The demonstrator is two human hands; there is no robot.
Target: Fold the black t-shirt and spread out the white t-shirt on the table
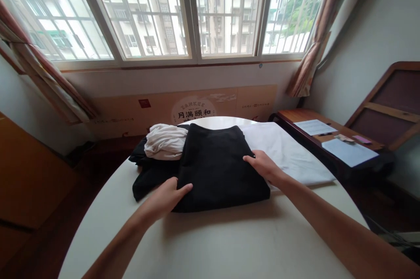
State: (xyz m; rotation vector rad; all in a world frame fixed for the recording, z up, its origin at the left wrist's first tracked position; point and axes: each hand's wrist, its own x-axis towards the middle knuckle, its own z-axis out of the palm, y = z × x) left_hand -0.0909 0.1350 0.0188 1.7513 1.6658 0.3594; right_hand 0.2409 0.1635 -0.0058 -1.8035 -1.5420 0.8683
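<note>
From the head view, with 12 o'clock straight ahead toward the window, a black folded garment lay at the centre of a round white worktop. Its long axis ran roughly from 12 to 6, tilting slightly at the near end. The left hand was at the garment's 7 o'clock, open and palm down, with its fingertips resting on the near left part of the cloth. The right hand was at its 3 o'clock, also open and flat, lying on the right edge. Neither hand showed a clear pinch or grip. The left hand was nearer the near end, and the right hand nearer the far end.

A crumpled white cloth sat at 10 o'clock on a looser black garment, and a folded white cloth lay just beside the stack at 2 o'clock. Farther off at 2 o'clock, a wooden desk held sheets of paper. Behind the worktop at 12 o'clock stood a tan cardboard panel, printed with the Chinese characters 月满颐和 in a pale circle. The small Latin lettering above them was too unclear to read with confidence.
</note>
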